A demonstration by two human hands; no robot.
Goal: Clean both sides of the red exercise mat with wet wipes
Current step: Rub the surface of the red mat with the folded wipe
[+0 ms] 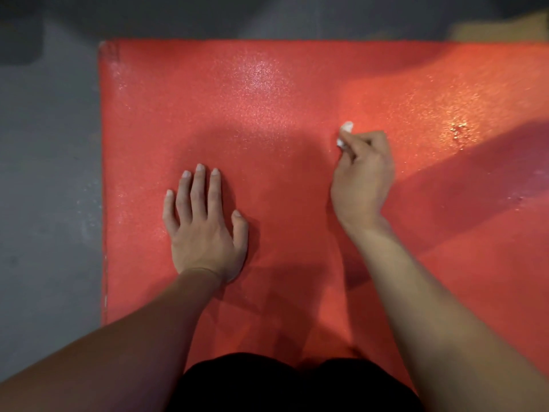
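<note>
I am kneeling at the near side of the red exercise mat [297, 93], which is lying flat on the grey floor [44, 173]. The mat is filling most of the view; its left edge and its far edge are both visible, while on the right it is running out of the picture. Its surface is shining in patches, mostly toward the far side and on the right, where small glittering spots are showing under the light.

My left hand [205, 230] is lying flat on the mat, palm down. The four fingers are straight and only slightly spread, and the thumb is standing out to the side. It is holding nothing.

My right hand [362, 179] is further from me and to the right. Its fingers are curled, and the thumb and the fingertips are pinching a small crumpled white wet wipe [346, 129]. The wipe is sticking out past the fingertips and is touching the mat there, or is just above it; I cannot tell which.

At the bottom of the view my dark shorts [297, 385] are showing between my two bare forearms.
</note>
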